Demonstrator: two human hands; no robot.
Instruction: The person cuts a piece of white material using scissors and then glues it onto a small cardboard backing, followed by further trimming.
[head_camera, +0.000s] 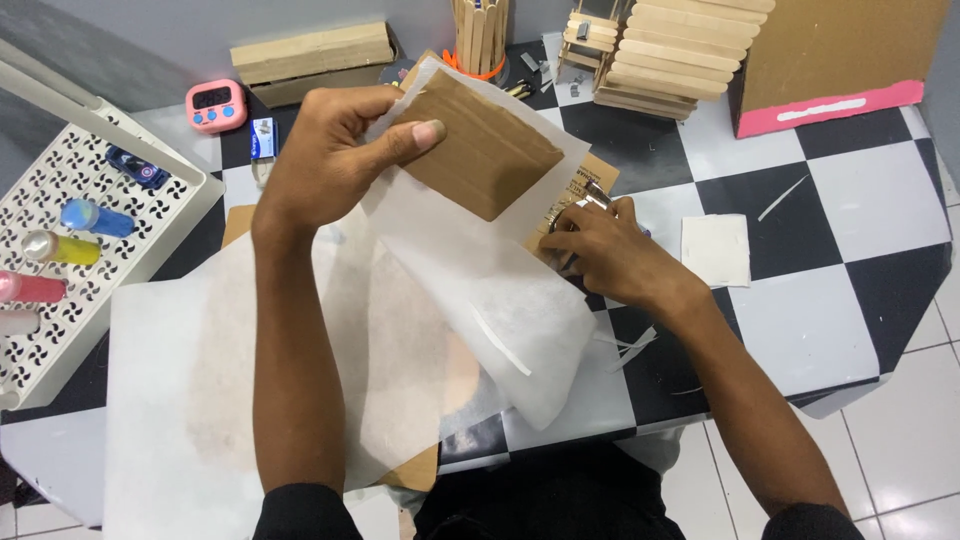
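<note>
**Inspector:** Two hands at work, both occupied. The left hand (325, 160) grips a brown cardboard piece (480, 150) together with a thin white paper sheet (490, 300); the thumb presses on the card's face, and the other fingers are hidden behind it.

**Assistant:** And the right hand (610, 255)?

**Inspector:** Clenched around scissors (580, 205). Only a bit of metal shows just above the knuckles, at the card's lower right corner. Whether the blades are parted I cannot tell.

**Assistant:** Where does the sheet lie?

**Inspector:** It drapes from under the left thumb, past the right fingertips, down over the table edge. A larger white sheet (200, 400) lies beneath the left forearm.

**Assistant:** Advice for trimming well?

**Inspector:** In my judgement, keep the thumb pinning paper flat to card so nothing slips, hold the sheet taut near the blades, and follow the card's edge as a guide. Keep the left fingers behind the card well apart from the blade line. Loose paper strips (630, 345) lie just below the right wrist, and a square white offcut (715, 250) sits beside its knuckles.
</note>
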